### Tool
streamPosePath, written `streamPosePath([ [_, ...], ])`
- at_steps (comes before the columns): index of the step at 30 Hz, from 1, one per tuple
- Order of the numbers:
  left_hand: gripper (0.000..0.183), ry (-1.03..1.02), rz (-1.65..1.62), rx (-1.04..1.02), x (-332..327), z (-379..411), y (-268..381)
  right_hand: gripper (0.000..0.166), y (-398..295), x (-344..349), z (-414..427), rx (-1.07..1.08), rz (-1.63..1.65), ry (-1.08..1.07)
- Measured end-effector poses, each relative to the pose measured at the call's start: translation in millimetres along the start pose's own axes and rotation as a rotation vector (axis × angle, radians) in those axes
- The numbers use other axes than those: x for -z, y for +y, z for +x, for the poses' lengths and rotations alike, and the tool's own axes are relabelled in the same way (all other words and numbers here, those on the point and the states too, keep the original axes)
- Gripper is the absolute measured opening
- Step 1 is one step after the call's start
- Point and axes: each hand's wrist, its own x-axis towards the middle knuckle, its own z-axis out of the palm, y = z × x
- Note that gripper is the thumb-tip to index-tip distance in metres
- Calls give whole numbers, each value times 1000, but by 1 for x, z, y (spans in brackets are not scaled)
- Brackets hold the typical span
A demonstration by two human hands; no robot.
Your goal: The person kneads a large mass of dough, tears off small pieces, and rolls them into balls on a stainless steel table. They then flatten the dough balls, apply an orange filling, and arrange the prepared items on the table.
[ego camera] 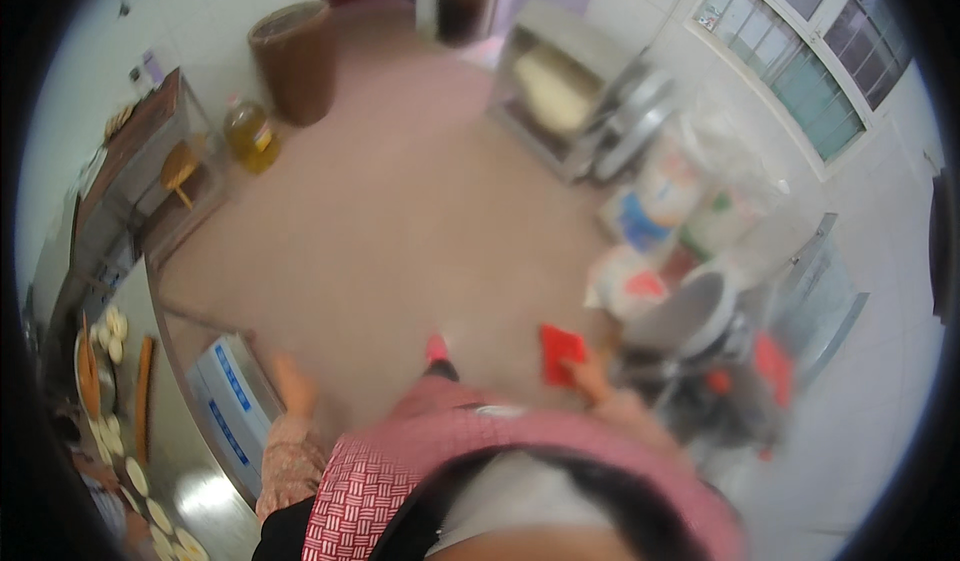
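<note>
My right hand (591, 375) grips a flat red thing (561, 352), cloth or plastic, held low over the floor. To its right stand a large metal pot (686, 321) and a blurred cluster of bags and metal ware. My left hand (295, 382) hangs beside a white carton with blue strips (231, 403), close to the metal worktable. Motion blur hides its fingers, and nothing is seen in it. A pink shoe (436, 348) shows ahead of my pink apron (495, 422).
On the metal worktable (176, 441) lie a rolling pin (145, 399), a bowl (105, 388) and several pale dough pieces (137, 476); another person's hand (97, 471) is there. An oil jug (253, 137), brown bin (296, 65), metal cabinet (574, 43) and sacks (660, 193) edge the floor.
</note>
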Motion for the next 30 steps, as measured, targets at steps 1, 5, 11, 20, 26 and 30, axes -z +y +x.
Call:
streamPosePath([
  [1,52,-55,45,-6,-23,48,0,30,11,8,11,-2,-126,125],
  [5,53,-274,-21,-90,-56,202,105,29,-30,45,13,-476,-630,249],
  [11,46,-252,-134,-439,-146,380,241,28,-17,58,89,-713,-649,251],
  [20,40,-611,-52,-13,-203,494,304,26,-23,73,324,-733,-724,114],
  [26,39,-836,293,383,-249,508,229,25,-66,56,624,-215,-851,113],
  [30,39,-825,343,436,-281,568,259,27,-158,11,830,518,-652,170],
])
